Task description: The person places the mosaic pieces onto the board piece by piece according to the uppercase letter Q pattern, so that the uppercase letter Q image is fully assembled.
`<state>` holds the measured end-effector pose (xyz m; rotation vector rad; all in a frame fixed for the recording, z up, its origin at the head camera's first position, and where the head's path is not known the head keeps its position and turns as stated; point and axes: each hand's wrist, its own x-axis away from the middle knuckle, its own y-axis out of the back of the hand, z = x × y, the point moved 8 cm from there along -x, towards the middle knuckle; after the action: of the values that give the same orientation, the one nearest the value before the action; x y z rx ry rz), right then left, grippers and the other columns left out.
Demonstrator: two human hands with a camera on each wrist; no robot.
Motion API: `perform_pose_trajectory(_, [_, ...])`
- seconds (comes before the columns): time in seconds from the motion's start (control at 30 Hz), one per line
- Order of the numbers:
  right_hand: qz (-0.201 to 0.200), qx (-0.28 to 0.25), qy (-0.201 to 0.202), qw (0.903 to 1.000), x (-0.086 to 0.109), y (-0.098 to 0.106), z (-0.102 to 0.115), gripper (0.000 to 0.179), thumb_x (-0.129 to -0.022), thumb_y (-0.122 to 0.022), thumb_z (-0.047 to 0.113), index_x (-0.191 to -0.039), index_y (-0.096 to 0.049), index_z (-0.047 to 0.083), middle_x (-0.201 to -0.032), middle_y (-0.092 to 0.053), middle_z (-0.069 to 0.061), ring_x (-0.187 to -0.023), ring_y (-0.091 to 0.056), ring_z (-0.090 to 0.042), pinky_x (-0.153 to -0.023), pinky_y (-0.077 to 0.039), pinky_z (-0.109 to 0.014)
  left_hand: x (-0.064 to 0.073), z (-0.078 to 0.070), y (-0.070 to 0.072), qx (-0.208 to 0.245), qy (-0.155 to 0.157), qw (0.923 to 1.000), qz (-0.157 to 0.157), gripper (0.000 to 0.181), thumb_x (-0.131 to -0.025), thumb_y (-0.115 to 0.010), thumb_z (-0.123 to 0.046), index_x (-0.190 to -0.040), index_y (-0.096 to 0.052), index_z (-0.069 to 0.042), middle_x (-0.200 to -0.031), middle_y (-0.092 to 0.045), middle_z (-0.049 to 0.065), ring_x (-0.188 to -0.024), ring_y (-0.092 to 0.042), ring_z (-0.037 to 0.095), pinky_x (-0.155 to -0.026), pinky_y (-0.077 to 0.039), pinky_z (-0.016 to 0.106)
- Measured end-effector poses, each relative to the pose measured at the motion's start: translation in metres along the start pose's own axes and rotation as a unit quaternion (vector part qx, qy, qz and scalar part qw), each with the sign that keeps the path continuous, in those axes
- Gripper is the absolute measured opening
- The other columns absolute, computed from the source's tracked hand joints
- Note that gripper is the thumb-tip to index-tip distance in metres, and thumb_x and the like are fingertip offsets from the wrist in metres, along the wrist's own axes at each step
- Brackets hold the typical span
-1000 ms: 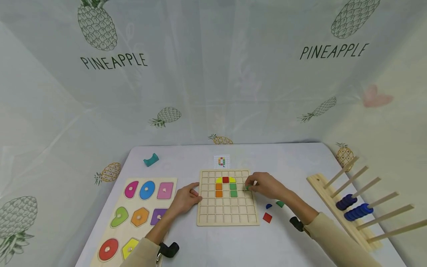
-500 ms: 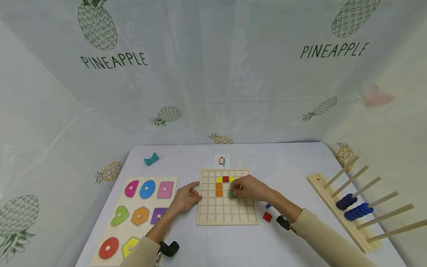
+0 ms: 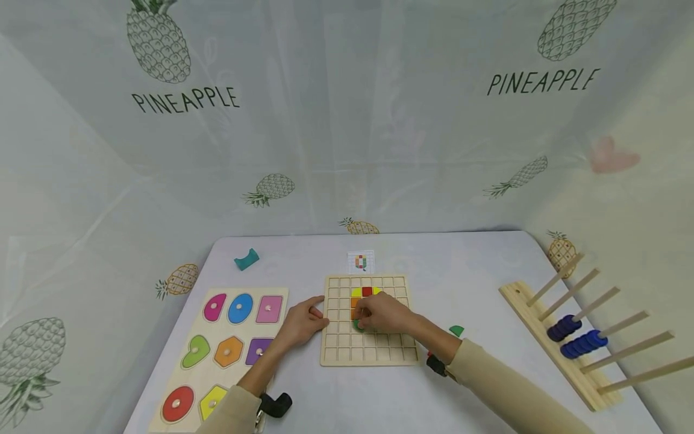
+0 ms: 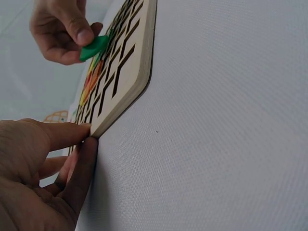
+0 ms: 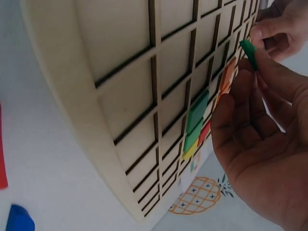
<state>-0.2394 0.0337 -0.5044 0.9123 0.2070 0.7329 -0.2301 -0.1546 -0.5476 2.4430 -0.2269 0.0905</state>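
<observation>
A square wooden grid board (image 3: 374, 355) lies on the table, with red, yellow, orange and green tiles set in its cells. My left hand (image 3: 301, 325) touches the board's left edge with thumb and forefinger, seen close up in the left wrist view. Over the board, my right hand (image 3: 384, 312) pinches a small green tile with a rounded edge (image 4: 95, 47) between thumb and fingertips, just below the orange tiles (image 3: 355, 301). Two green tiles (image 5: 196, 115) in the grid show in the right wrist view; in the head view the right hand hides them.
A pattern card (image 3: 361, 261) lies behind the board. Right of it are a loose green piece (image 3: 456, 330), a blue piece (image 5: 20, 219) and a red one (image 5: 2, 154). A shape puzzle (image 3: 238, 319) lies left, a peg abacus (image 3: 564, 349) right, a teal block (image 3: 246, 259) back left.
My right hand has moved left from the board's right edge, past the green tiles, to below the orange column, carrying the green tile. The left hand stays at the left edge.
</observation>
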Motion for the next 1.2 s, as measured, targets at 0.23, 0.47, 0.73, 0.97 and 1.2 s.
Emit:
perform_pose_trajectory(0.23, [-0.003,-0.024,-0.018,0.9995,-0.001,-0.007,-0.001,0.007,-0.089,-0.077,0.018,-0.093,-0.071,0.016,-0.076,-0.062,0.009,-0.070,-0.055,-0.009,-0.065,-0.048,-0.024,-0.001,0.001,0.000,0.006,0.001,1.0000,0.002,0.062,-0.087,-0.078,-0.018,-0.143,-0.055,-0.004,-0.087,-0.065,-0.001,-0.074,-0.062,0.010,-0.066,-0.049,0.030])
perform_pose_trajectory(0.47, [-0.006,-0.021,-0.029,0.9994,-0.005,-0.009,0.000,0.007,-0.091,-0.076,0.019,-0.089,-0.069,0.017,-0.078,-0.064,0.011,-0.070,-0.057,-0.007,-0.067,-0.049,-0.025,-0.001,0.001,0.000,0.010,-0.002,0.9999,0.002,0.062,-0.086,-0.079,-0.018,-0.142,-0.055,-0.004,-0.087,-0.065,-0.001,-0.073,-0.062,0.009,-0.066,-0.049,0.029])
perform_pose_trajectory(0.73, [-0.014,0.000,-0.036,0.9992,-0.006,-0.009,-0.004,0.008,-0.090,-0.077,0.021,-0.088,-0.069,0.019,-0.075,-0.063,0.011,-0.069,-0.056,-0.008,-0.064,-0.047,-0.024,-0.001,0.001,0.000,0.008,-0.008,0.9999,0.001,0.062,-0.087,-0.078,-0.017,-0.142,-0.055,-0.004,-0.086,-0.065,-0.002,-0.073,-0.063,0.009,-0.065,-0.050,0.029])
perform_pose_trajectory(0.97, [-0.004,0.017,-0.040,0.9990,-0.007,-0.012,-0.004,0.010,-0.089,-0.078,0.022,-0.087,-0.068,0.019,-0.073,-0.060,0.011,-0.068,-0.054,-0.009,-0.065,-0.046,-0.025,-0.001,0.002,0.000,0.008,-0.006,1.0000,0.001,0.063,-0.086,-0.079,-0.018,-0.142,-0.055,-0.005,-0.086,-0.066,-0.002,-0.073,-0.063,0.009,-0.066,-0.049,0.030])
perform_pose_trajectory(1.2, [-0.009,0.066,-0.053,0.9964,-0.008,-0.013,-0.003,0.022,-0.087,-0.079,0.034,-0.081,-0.061,0.023,-0.068,-0.055,0.010,-0.063,-0.050,-0.007,-0.059,-0.041,-0.024,-0.001,0.000,0.001,0.006,-0.005,1.0000,0.000,0.062,-0.086,-0.079,-0.017,-0.142,-0.055,-0.004,-0.085,-0.065,-0.002,-0.073,-0.063,0.009,-0.066,-0.050,0.030])
